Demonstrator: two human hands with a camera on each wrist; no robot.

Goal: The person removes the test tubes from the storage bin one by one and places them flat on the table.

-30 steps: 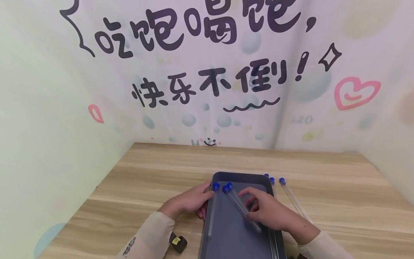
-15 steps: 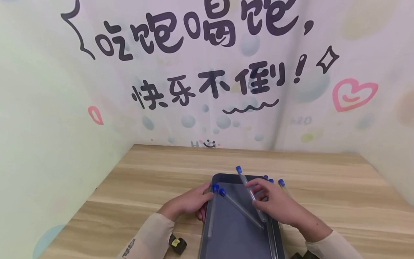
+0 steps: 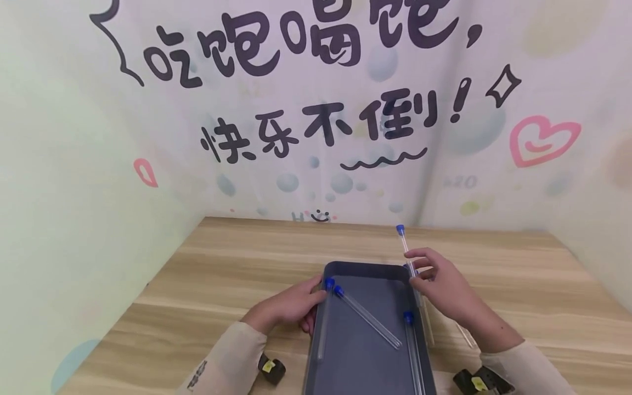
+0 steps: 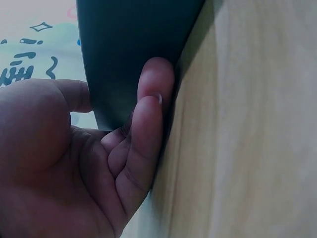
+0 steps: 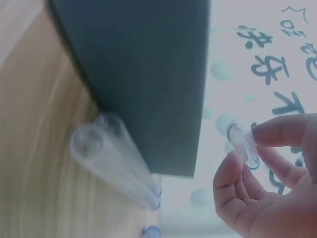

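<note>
A dark grey tray [image 3: 365,269] lies on the table, and my left hand [image 3: 291,304] grips its left wall. The thumb lies over the rim and the fingers bend against the outer side in the left wrist view. My right hand [image 3: 441,285] pinches a clear test tube [image 3: 402,240] with a blue cap, raised tilted above the tray's right rim, cap end away from me. Inside the tray, one capped tube [image 3: 323,329] lies along the left wall, another tube [image 3: 369,318] lies diagonally, and at least one tube [image 3: 412,345] lies by the right wall.
Outside the tray's right wall, two clear tubes [image 5: 116,163] lie side by side on the wooden table [image 3: 247,247]. The end of another tube [image 3: 465,334] shows beneath my right forearm. A printed cloth wall [image 3: 316,181] stands behind the table.
My right hand has taken one tube from the pair in the tray and lifted it up and to the right, over the rim. The left hand has stayed on the tray.
</note>
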